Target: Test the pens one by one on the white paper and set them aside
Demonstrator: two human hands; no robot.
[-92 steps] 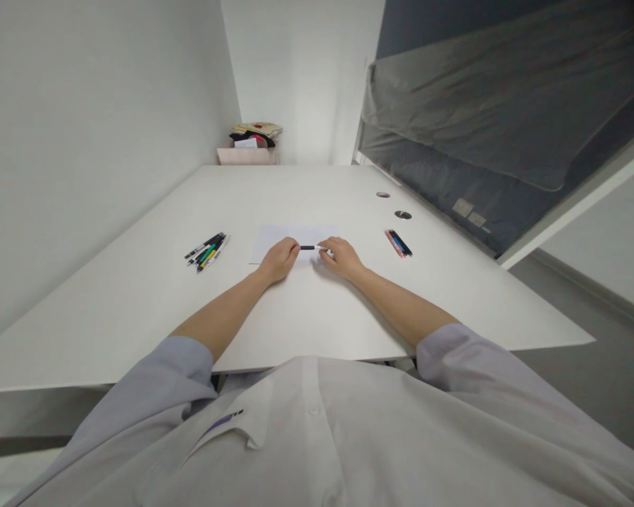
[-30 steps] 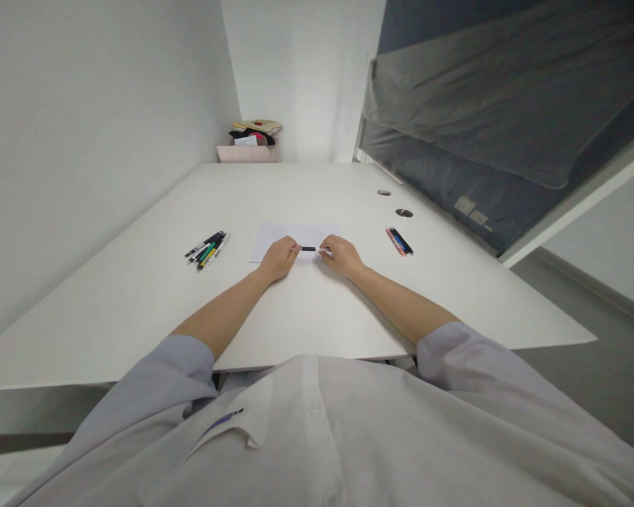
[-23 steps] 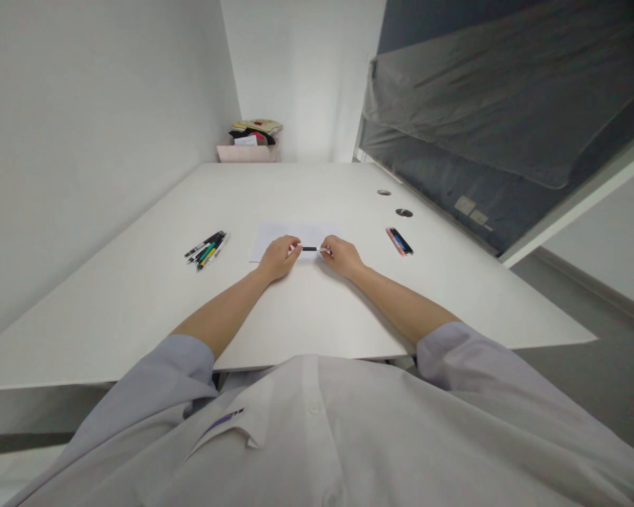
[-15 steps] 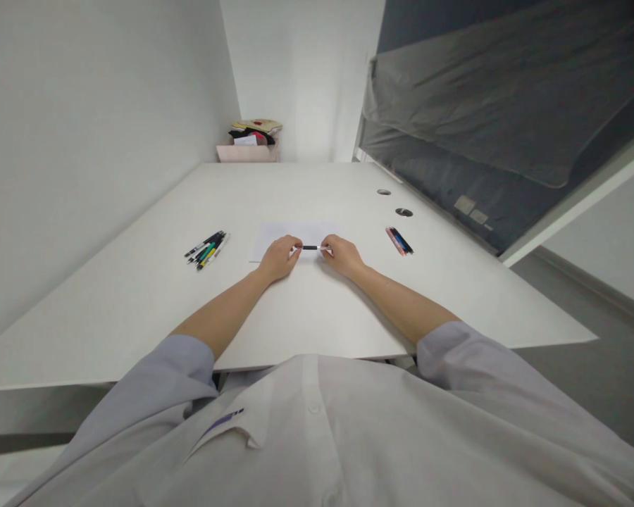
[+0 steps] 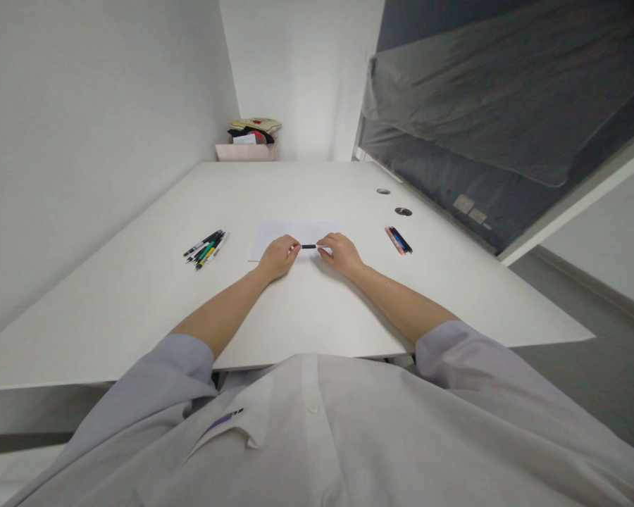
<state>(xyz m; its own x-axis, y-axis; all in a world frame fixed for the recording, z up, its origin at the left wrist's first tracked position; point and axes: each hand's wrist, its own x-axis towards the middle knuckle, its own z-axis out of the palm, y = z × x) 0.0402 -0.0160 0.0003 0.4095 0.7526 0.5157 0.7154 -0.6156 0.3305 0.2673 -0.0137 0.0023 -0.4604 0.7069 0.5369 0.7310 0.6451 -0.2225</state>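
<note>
A pen (image 5: pixel 308 246) with a dark grip section lies crosswise between my two hands, above a white sheet of paper (image 5: pixel 267 231). My left hand (image 5: pixel 277 258) pinches its left end between thumb and fingertips. At the pen's other, pale end is my right hand (image 5: pixel 341 254), its thumb and fingers closed around that end and a small gap showing between them. Fingers cover both ends of the pen. The sheet lies flat on the table, its near part partly hidden by my hands.
On the white table (image 5: pixel 311 310), a pile of several pens (image 5: pixel 206 249) lies to the left. A smaller group of pens (image 5: pixel 399 240) is at the right, near two round cable holes (image 5: pixel 403 211). A pink box (image 5: pixel 247 152) stands at the far end, beside a dark covered partition (image 5: pixel 454 141).
My right fingers have shifted slightly left along the pen, toward its dark grip, and the thumb has parted a little from the index finger. My left hand stays nearly in place.
</note>
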